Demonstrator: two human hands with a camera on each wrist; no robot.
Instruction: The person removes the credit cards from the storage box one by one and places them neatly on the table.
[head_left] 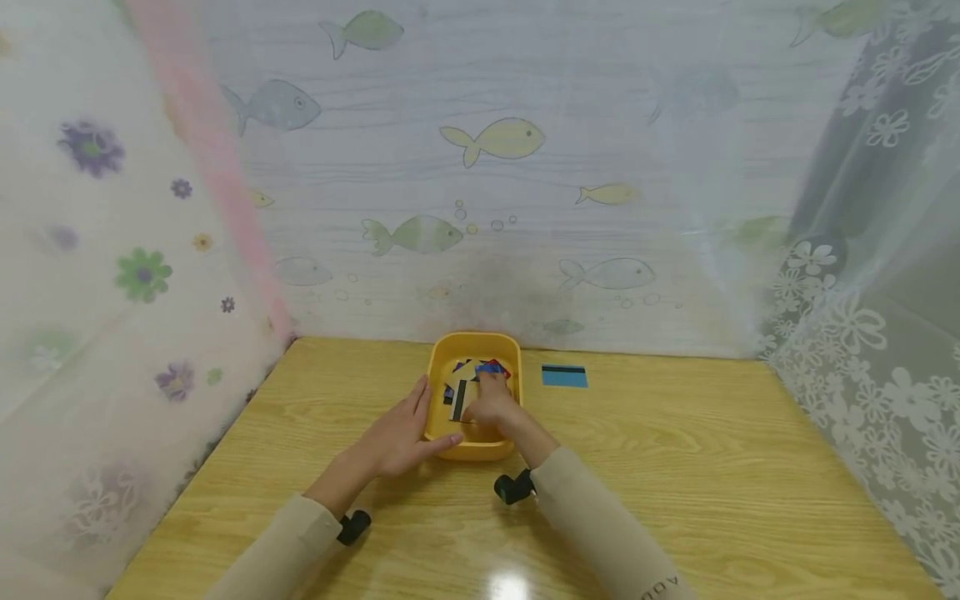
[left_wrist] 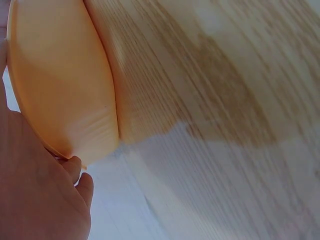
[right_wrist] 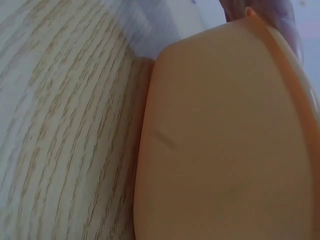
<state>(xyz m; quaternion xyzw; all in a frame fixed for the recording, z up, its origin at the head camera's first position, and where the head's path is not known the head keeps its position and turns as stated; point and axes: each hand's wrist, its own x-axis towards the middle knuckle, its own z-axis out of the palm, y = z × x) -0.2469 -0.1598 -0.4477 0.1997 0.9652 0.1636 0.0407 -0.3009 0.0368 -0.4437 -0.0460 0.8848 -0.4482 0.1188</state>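
On the wood-grained table [head_left: 675, 433], I see a smooth, round-cornered yellow tray [head_left: 474, 451] of flat, overlapping cards [head_left: 459, 402]; the left hand [head_left: 393, 437] rests straight-fingered against its rim, while the right hand [head_left: 497, 403] covers some cards, its fingertips too hidden for me to tell their grip.

Wood-grain table [left_wrist: 225, 90]: brown wavy stripes, with a big pale patch [left_wrist: 165, 185] near the bottom.
Orange tub [left_wrist: 65, 75]: on the table, smooth side, thin rim.
Left hand [left_wrist: 40, 195]: bottom left, fingertips [left_wrist: 73, 167] touching the tub by its rim.
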